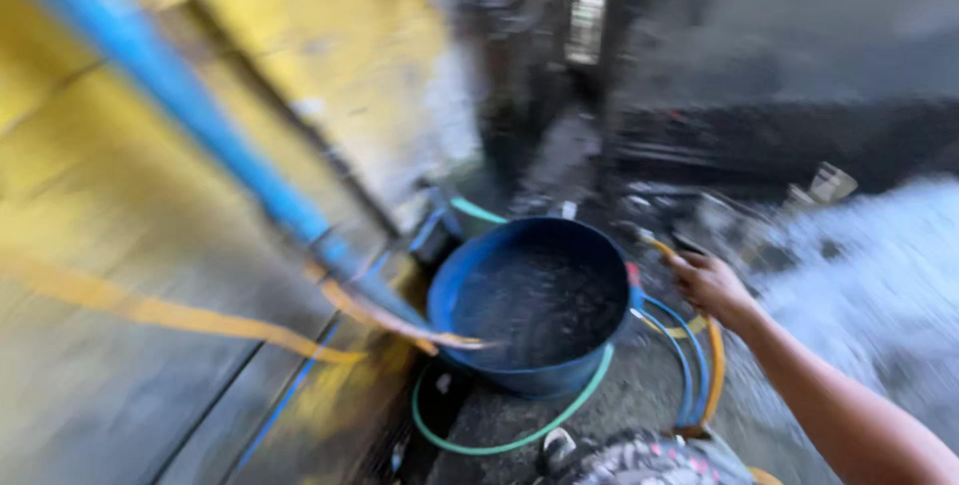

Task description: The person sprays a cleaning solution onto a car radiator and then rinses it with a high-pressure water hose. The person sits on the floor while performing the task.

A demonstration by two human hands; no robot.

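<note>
One hand in view: only the right hand (707,283) shows, reaching in from the lower right on a bare forearm; the left hand is out of the picture.
Picture quality: heavy motion blur throughout, so fine detail is hard to read.
Far left: a yellow wall (110,195) fills this side, with a darker band running across it.
Blue pipe: a blue pipe (170,85) slants down from the top left corner toward the middle, ending just beside the bucket's left rim.
Yellow strap: a thin yellow-orange strip (200,321) crosses the lower wall and reaches to the bucket's near left edge.
Centre: a round blue bucket (470,290) stands upright on the dark wet ground, holding dark water with a rippled surface.
Green hose: a green hose (519,439) curves around the bucket's base on the near side.
Right of the bucket: blue and orange hoses (703,385) loop on the ground, just beside the bucket and under the wrist.
Right hand: it sits just right of the bucket's rim, fingers curled around something thin and orange at the hose's upper end; the blur keeps me from telling how tight the hold is or exactly what it pinches.
Far right: a pale, blurred mass like splashing water (879,265) spreads behind the forearm.
Bottom edge: a patterned cloth (649,460) shows low in the middle.
</note>
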